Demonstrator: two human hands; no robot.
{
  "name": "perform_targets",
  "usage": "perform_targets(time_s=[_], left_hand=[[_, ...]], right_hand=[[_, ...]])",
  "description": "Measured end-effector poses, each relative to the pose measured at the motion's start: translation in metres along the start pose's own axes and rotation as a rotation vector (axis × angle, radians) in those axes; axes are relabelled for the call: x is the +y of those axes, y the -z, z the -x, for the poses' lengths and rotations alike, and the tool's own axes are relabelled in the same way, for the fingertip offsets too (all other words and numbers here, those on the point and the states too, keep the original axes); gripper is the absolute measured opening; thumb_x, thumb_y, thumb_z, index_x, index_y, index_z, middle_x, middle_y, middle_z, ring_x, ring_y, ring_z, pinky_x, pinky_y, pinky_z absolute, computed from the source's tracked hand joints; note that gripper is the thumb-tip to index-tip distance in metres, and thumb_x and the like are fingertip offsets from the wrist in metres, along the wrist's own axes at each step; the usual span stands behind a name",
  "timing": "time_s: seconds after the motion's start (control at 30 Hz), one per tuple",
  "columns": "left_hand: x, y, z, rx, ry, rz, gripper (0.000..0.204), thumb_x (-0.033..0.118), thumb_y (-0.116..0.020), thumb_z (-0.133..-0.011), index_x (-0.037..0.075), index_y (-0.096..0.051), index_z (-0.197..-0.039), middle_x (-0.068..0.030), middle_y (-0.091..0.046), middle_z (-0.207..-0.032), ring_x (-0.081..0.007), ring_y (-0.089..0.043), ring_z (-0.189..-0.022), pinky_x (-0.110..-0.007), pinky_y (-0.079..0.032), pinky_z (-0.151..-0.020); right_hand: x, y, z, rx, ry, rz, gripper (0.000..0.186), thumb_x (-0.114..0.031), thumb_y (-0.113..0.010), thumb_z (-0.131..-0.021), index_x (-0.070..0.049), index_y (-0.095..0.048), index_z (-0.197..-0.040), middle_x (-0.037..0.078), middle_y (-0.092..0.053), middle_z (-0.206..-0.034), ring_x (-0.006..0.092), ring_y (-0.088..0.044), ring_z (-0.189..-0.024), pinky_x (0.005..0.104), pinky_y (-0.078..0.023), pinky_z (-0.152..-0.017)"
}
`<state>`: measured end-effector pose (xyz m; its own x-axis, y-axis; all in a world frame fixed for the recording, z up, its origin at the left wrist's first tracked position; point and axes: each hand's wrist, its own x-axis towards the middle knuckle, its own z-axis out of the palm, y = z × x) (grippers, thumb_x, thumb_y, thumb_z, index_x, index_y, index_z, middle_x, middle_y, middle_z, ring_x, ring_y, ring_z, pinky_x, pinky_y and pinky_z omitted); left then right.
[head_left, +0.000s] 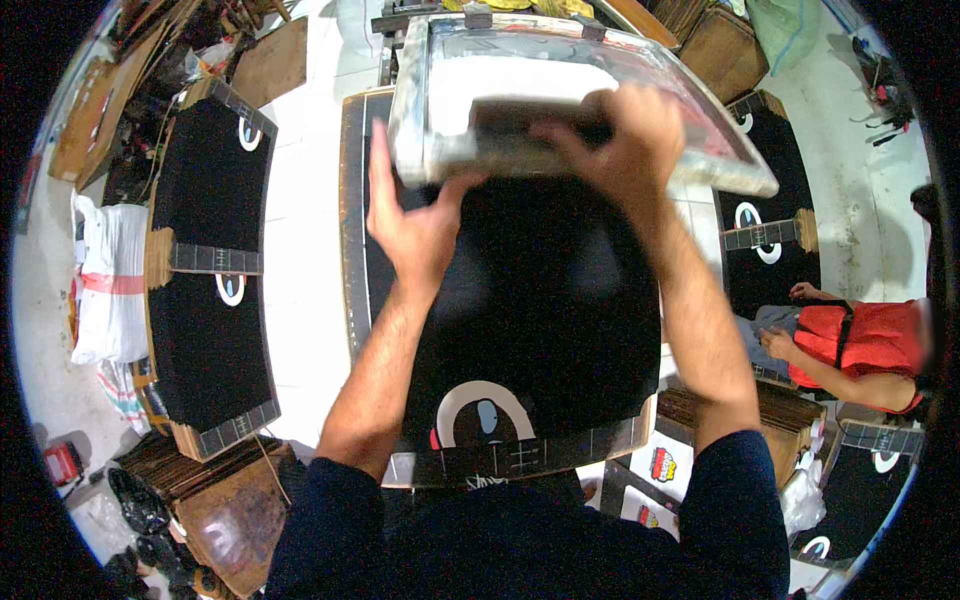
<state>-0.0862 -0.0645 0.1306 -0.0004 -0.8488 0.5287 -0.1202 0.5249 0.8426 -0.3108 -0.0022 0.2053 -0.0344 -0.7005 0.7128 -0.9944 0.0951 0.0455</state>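
Observation:
My right hand [638,140], smeared by motion, is closed round a dark squeegee [502,118] over the mesh of a screen-printing frame [408,110]. A patch of white ink [455,84] lies on the mesh by the squeegee. The frame sits raised and tilted at the far end of a board covered in black fabric [540,270]. At the frame's near left corner is my left hand [415,230], its fingers stretched up and its thumb spread along the near edge. A beige ring print [455,405] with a blue oval shows at the fabric's near end.
More boards with black fabric [210,330] and ring prints stand at left and right. On the right, a person in a red top [860,340] sits beside the boards. Stacked brown boards [230,500] and a white sack [110,280] lie at left.

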Motion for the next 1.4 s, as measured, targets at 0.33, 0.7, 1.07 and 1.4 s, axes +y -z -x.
perform_targets(time_s=[0.33,0.7,1.07,1.4], left_hand=[[-0.160,0.148,0.018,-0.019,0.183,-0.159,0.062,0.020,-0.080,-0.093,-0.008,-0.054,-0.142,-0.0228,-0.066,-0.133,-0.0265,-0.063,-0.120,-0.039,-0.051,-0.101],[-0.185,0.406,0.438,-0.064,1.339,-0.354,0.034,0.023,-0.067,-0.101,0.000,-0.073,-0.126,-0.0107,-0.078,-0.107,-0.0230,-0.070,-0.095,-0.036,-0.054,-0.084],[-0.151,0.436,0.431,-0.464,1.093,-0.925,0.033,0.006,-0.060,-0.092,0.003,-0.072,-0.122,-0.0245,-0.074,-0.107,-0.0409,-0.072,-0.098,-0.049,-0.056,-0.086],[-0.113,0.374,0.218,0.098,0.358,-0.689,0.013,0.007,-0.078,-0.091,-0.005,-0.076,-0.096,-0.0153,-0.074,-0.091,-0.0273,-0.067,-0.081,-0.040,-0.053,-0.078]], right_hand=[[0.020,0.054,-0.187,-0.100,-0.225,0.030,0.073,-0.077,-0.071,-0.077,-0.008,-0.079,-0.100,0.020,-0.076,-0.093,0.0385,-0.073,-0.092,0.0460,-0.056,-0.081],[0.054,0.039,-0.250,-0.168,-0.206,-0.250,0.056,-0.055,-0.077,-0.086,0.000,-0.079,-0.097,0.009,-0.076,-0.081,0.0130,-0.064,-0.075,0.0339,-0.051,-0.073],[0.055,0.036,-0.250,-0.179,-0.196,-0.167,0.048,-0.049,-0.076,-0.089,-0.001,-0.078,-0.094,0.006,-0.072,-0.077,0.0114,-0.060,-0.074,0.0341,-0.049,-0.072],[0.029,0.050,-0.238,-0.209,-0.211,-0.179,0.070,-0.066,-0.073,-0.083,0.000,-0.078,-0.106,0.018,-0.078,-0.098,0.0283,-0.074,-0.090,0.0382,-0.054,-0.084]])
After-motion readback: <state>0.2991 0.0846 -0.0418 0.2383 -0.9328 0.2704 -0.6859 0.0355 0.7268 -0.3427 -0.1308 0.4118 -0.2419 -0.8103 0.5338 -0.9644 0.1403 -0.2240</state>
